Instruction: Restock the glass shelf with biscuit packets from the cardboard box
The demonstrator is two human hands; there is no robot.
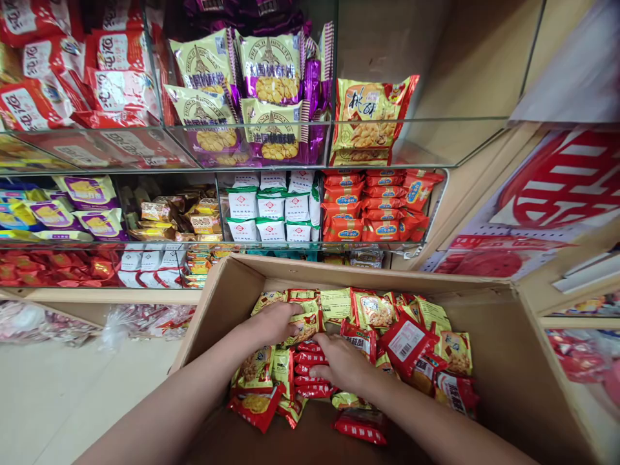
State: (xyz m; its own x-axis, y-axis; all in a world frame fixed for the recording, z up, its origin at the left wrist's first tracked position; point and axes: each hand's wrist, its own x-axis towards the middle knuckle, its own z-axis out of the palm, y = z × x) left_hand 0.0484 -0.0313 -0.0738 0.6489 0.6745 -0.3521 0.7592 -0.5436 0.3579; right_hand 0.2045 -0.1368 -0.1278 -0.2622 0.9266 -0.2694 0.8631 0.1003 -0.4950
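Both my hands are inside an open cardboard box (489, 323) of small wrapped biscuit packets. My left hand (274, 323) is closed on a yellow-and-red biscuit packet (309, 325), its fingers along the upper left of the wrapper. Just to the right, my right hand (346, 365) has thumb and forefinger spread, touching the packets beside a stack of red packets (310, 378); its other fingers are partly hidden. Loose yellow packets (455, 352) and a red packet with a white label (407, 339) lie on the box's right side.
Behind the box rise shelves with clear dividers. One yellow-and-red packet (371, 123) stands in the upper right compartment, beside purple-and-cream biscuit packets (274, 71). Below are white-and-green packets (271, 206) and orange-red packets (343, 200). A printed red poster (571, 174) hangs at right.
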